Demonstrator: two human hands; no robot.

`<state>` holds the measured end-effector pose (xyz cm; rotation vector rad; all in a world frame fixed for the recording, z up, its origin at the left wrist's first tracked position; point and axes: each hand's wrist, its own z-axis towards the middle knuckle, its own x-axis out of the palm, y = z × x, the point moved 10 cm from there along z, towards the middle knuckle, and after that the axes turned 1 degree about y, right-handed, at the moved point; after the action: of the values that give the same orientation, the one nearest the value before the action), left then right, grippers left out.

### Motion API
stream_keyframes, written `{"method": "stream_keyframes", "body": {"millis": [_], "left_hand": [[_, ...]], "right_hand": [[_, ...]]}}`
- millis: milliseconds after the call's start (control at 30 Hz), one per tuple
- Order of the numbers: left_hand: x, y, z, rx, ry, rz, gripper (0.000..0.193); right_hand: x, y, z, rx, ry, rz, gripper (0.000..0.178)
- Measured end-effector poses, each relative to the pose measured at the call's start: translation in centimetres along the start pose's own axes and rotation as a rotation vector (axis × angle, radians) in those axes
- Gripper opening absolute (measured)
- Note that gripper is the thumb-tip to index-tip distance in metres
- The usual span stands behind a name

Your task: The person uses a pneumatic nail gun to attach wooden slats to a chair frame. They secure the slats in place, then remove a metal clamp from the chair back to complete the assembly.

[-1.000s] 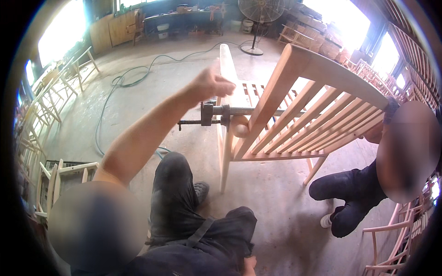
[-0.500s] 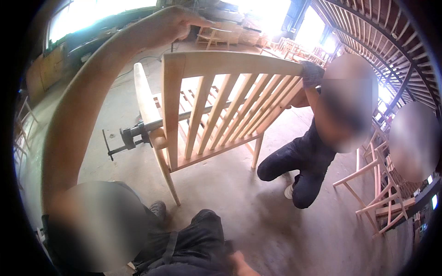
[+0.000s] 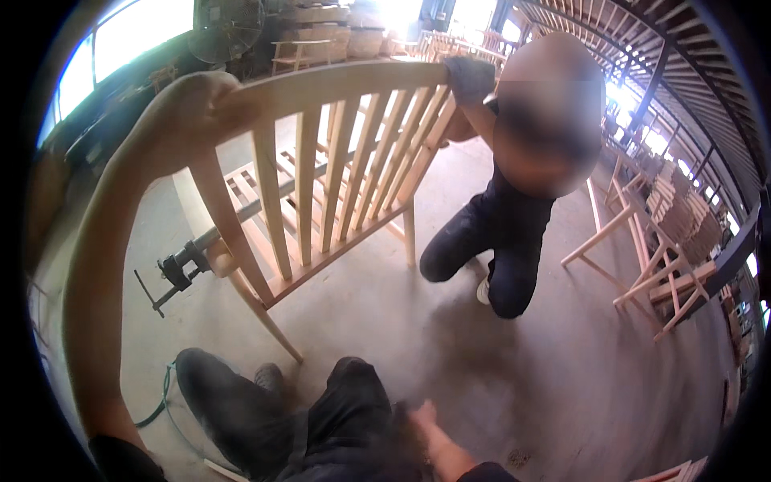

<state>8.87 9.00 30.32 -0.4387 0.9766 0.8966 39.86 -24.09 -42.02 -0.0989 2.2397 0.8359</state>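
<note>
A pale wooden slatted armchair (image 3: 301,185) stands tilted in front of me. My left hand (image 3: 197,108) is closed round the left end of its top rail (image 3: 345,79). A bar clamp (image 3: 183,265) with a dark screw head and T-handle lies across the chair below the slats, its jaw at the near left side. Low in the middle, my right hand (image 3: 423,416) is beside my knee, its fingers blurred against dark cloth; I cannot make out whether it holds anything. A co-worker's grey-gloved hand (image 3: 471,79) grips the rail's right end.
The co-worker (image 3: 506,233) crouches at the chair's far right side. More wooden chair frames (image 3: 642,249) stand at the right. A green hose (image 3: 161,398) lies on the concrete floor by my left leg. A large fan (image 3: 226,28) and stacked furniture are at the back.
My left hand has come down from above the chair and closed on the top rail. The chair and co-worker appear further left in view, and my right hand shows more.
</note>
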Motion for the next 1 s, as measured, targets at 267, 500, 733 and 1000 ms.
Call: {"method": "stream_keyframes", "body": {"millis": [267, 500, 733, 1000], "left_hand": [[-1.5, -0.6, -0.2, 0.171, -0.303, -0.048, 0.057], [-1.6, -0.8, -0.2, -0.244, 0.005, -0.036, 0.067], [-0.6, 1.6, 0.1, -0.208, -0.006, 0.016, 0.057], [0.1, -0.3, 1.9, -0.122, 0.055, -0.059, 0.060]], "right_hand": [[-1.6, 29.9, -0.6, -0.629, 0.716, 0.548, 0.033], [-3.0, 49.4, -14.8, -0.490, 1.506, 0.949, 0.016], [-0.2, 55.2, -16.5, -0.586, 1.620, 0.806, 0.020], [-0.3, 53.4, -14.8, -0.817, 1.329, 0.623, 0.016]]}}
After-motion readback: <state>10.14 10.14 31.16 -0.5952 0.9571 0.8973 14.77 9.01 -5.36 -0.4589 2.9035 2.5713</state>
